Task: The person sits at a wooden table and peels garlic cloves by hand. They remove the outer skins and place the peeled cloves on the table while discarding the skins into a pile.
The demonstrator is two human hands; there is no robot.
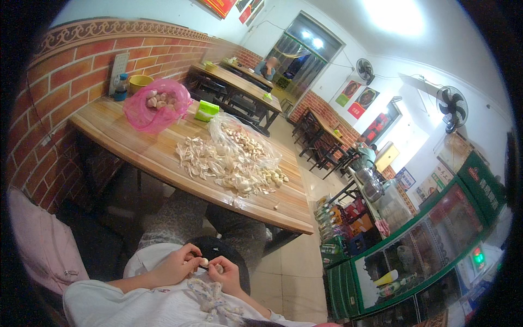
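Note:
Over my lap, my left hand (179, 265) pinches a pale garlic clove (204, 262) between thumb and fingers. A darker piece, perhaps more garlic, shows inside its curled fingers. My right hand (225, 276) meets the clove from the other side and has another piece of garlic (219, 268) tucked in its fingers. On the wooden table (135, 141) before me lies a wide heap of dry garlic skins (220, 163). Peeled cloves (276, 176) sit at its right edge, and more cloves (247, 143) fill a clear plastic bag (265, 147). Whole garlic bulbs (161, 100) rest in an open pink plastic bag (141, 118).
A green tissue pack (206, 110), a yellow bowl (140, 83) and a blue-capped bottle (121, 88) stand farther back, near the brick-patterned wall (61, 90). At right is a green-framed glass-door refrigerator (408, 245) beside stacked crates (355, 220). Two people sit or stand far off.

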